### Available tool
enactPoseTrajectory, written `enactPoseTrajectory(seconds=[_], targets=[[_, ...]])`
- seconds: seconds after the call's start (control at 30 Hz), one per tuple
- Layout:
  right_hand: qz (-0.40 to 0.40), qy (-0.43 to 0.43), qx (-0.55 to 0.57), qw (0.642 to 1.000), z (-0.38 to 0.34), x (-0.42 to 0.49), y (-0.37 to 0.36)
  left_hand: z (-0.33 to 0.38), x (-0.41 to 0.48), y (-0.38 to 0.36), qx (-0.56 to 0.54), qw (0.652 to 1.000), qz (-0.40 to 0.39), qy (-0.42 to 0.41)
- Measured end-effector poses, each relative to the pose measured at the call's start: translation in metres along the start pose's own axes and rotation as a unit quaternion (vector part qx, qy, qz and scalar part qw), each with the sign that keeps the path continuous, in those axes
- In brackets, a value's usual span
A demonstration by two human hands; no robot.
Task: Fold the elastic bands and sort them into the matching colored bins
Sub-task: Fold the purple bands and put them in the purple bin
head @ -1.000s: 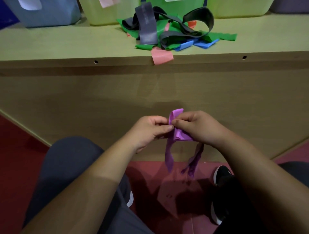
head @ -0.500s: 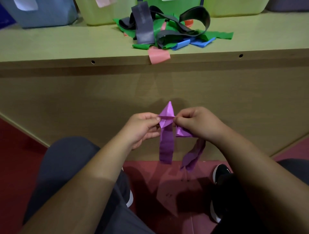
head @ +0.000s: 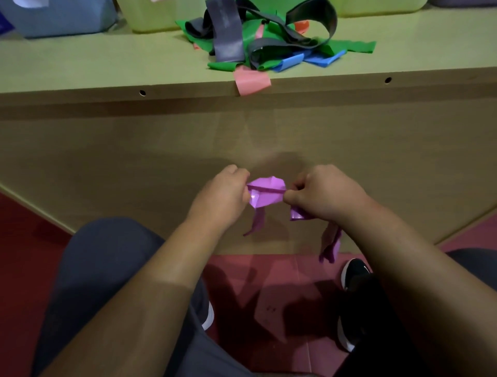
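A purple elastic band is stretched flat between both hands, low in front of the table's side panel. My left hand pinches its left end and my right hand pinches its right end. Loose purple tails hang below each hand. On the tabletop lies a pile of bands: grey, green, blue and a pink band drooping over the front edge. Along the table's back stand a blue bin, a yellow-green bin and another pale green bin, all cut off by the frame's top.
The wooden table has a tall front panel close to my hands. My knees, dark trousers and black shoes sit over a red floor below. A purple bin corner shows at the top right.
My hands moved apart and spread the purple band sideways into a flat, wider piece. The hanging tail under my left hand got shorter.
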State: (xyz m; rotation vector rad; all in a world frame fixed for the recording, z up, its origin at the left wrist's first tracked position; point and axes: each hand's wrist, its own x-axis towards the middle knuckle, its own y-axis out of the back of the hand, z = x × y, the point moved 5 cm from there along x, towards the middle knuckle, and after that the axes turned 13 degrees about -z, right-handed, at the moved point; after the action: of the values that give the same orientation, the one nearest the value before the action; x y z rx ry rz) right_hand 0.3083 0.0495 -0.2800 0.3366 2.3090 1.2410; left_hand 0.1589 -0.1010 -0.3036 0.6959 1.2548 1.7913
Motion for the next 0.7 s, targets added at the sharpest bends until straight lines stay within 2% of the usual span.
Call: enactPoseTrajectory(seconds=[0.07, 0.1, 0.13, 0.2, 0.27, 0.43, 0.57, 0.7], targets=[[-0.001, 0.007, 0.001, 1.0, -0.002, -0.002, 0.0, 0.001, -0.003, -0.002, -0.073, 0.997, -0.004, 0.012], [-0.005, 0.019, 0.017, 1.0, -0.003, -0.003, 0.0, 0.0, -0.004, -0.003, -0.143, 0.989, -0.015, 0.03], [-0.013, 0.032, 0.04, 0.999, -0.004, -0.004, -0.001, -0.002, -0.005, -0.005, -0.235, 0.97, -0.03, 0.049], [-0.028, 0.054, 0.08, 0.995, -0.007, -0.006, -0.002, -0.002, -0.006, -0.012, -0.423, 0.901, -0.061, 0.073], [-0.033, 0.069, 0.104, 0.992, -0.01, -0.007, -0.001, 0.003, -0.007, -0.011, -0.517, 0.85, -0.071, 0.075], [-0.048, 0.073, 0.154, 0.984, -0.01, -0.01, 0.0, 0.011, -0.008, -0.003, -0.629, 0.772, -0.057, 0.066], [-0.021, 0.05, 0.186, 0.981, -0.006, -0.006, 0.0, 0.009, -0.012, -0.002, -0.69, 0.718, -0.063, 0.069], [0.012, 0.045, 0.21, 0.977, 0.0, -0.001, 0.002, 0.008, -0.015, -0.001, -0.715, 0.692, -0.065, 0.073]])
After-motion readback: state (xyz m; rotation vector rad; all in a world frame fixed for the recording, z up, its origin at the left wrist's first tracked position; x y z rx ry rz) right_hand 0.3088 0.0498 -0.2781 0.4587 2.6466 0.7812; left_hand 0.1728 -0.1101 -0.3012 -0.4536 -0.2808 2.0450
